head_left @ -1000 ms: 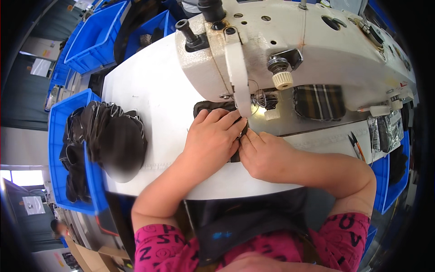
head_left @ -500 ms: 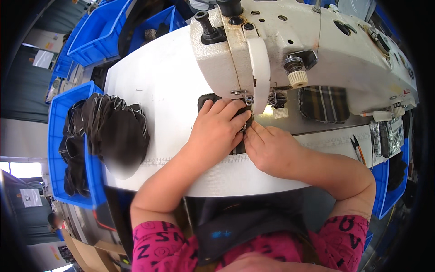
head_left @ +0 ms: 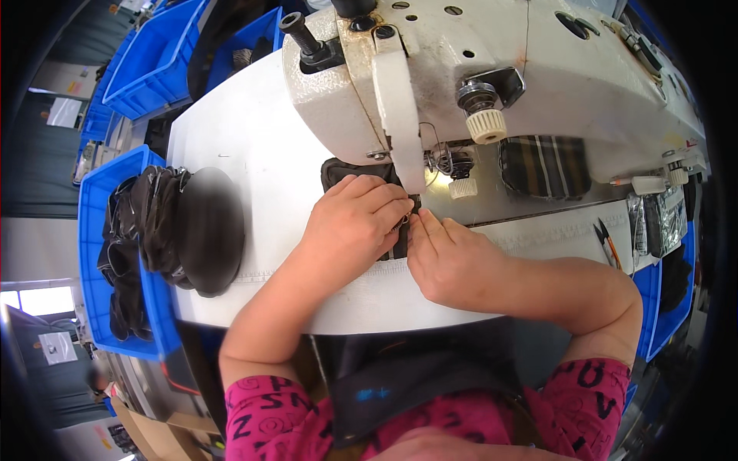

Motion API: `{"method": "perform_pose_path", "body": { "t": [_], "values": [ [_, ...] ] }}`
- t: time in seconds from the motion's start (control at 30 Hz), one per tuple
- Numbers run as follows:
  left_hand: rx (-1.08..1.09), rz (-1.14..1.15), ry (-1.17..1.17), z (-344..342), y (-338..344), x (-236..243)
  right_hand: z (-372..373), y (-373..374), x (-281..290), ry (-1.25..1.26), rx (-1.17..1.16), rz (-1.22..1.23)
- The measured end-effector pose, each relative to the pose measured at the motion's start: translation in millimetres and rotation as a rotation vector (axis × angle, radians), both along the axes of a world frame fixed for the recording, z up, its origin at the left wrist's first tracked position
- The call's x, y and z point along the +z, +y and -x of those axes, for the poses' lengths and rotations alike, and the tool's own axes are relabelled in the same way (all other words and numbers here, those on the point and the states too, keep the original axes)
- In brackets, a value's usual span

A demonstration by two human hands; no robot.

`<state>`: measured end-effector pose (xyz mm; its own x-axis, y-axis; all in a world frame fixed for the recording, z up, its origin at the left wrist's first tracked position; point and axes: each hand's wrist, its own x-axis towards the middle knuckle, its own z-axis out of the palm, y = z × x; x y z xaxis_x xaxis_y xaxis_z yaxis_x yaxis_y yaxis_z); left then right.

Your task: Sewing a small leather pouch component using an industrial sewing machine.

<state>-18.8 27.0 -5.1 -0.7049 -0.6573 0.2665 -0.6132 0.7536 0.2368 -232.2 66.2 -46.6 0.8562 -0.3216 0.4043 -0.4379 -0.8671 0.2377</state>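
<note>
A dark cloth piece with a striped part lies at the needle end of the white sewing machine. My left hand lies over this cloth, its fingers bent together and pressing it near the edge. Close against it, my right hand pinches the cloth's right edge between thumb and fingertips. Both hands sit just in front of the needle area, whose tip is hidden behind the machine's white guard. Most of the cloth is covered by my fingers.
A plaid cloth piece rests under the machine arm. Thread snips and plastic-wrapped packets lie at the right. Dark sewn pieces hang over a blue crate at the left. A ruler strip runs along the white table.
The camera view has shifted, so the machine appears lower and further left. Both hands keep hold of the dark cloth, with the left fingers slightly nearer the table's front edge.
</note>
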Motion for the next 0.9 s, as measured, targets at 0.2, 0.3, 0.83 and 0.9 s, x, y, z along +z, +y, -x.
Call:
{"method": "perform_pose_path", "body": {
  "t": [0.2, 0.3, 0.83, 0.9],
  "values": [
    [0.006, 0.049, 0.044, 1.7, 1.0, -4.9, -0.3, -0.3, -0.2, 0.020, 0.004, -0.012],
    [0.021, 0.043, 0.025, 3.6, 3.2, -6.3, 1.2, -0.1, 1.5, 0.028, 0.015, -0.033],
    [0.107, 0.069, 0.047, 3.8, -9.3, -16.4, -2.5, -7.7, -3.6, -0.082, -0.048, -0.046],
    [0.114, 0.094, 0.072, 3.8, -10.2, -16.7, -1.4, -9.4, -1.4, -0.061, -0.065, -0.041]
  ]
}}
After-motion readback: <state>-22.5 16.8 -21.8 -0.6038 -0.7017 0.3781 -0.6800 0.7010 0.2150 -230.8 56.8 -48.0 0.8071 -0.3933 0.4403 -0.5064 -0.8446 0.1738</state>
